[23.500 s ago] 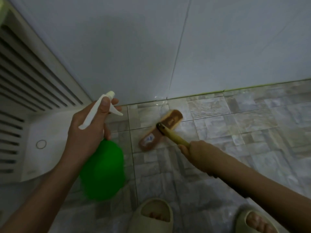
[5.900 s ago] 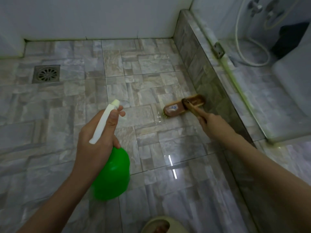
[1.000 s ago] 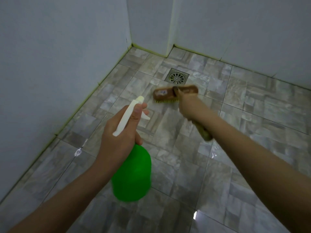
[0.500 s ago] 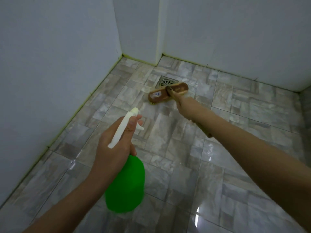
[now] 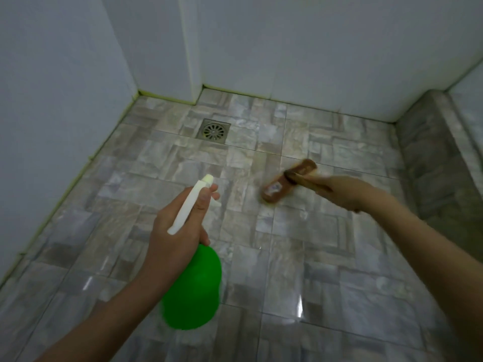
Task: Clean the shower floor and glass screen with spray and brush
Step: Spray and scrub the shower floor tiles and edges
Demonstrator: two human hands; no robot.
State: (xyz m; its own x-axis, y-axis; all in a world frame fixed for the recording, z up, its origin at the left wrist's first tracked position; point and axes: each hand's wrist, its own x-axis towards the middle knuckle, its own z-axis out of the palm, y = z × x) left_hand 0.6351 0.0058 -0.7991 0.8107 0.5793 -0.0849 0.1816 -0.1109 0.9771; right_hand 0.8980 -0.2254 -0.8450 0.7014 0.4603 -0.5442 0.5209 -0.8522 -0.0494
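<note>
Floor scrub in hand — brush down on the tiles, sprayer held ready.

The right hand was clamped round the handle of the brush, whose blurred head lay on the shower floor, near the drain. The left hand gripped the neck of the green spray bottle, held above the tiles with its nozzle pointing forward. The next move likely called for a squeeze of spray ahead of the bristles, then firm strokes — the glass screen was out of view.
</note>
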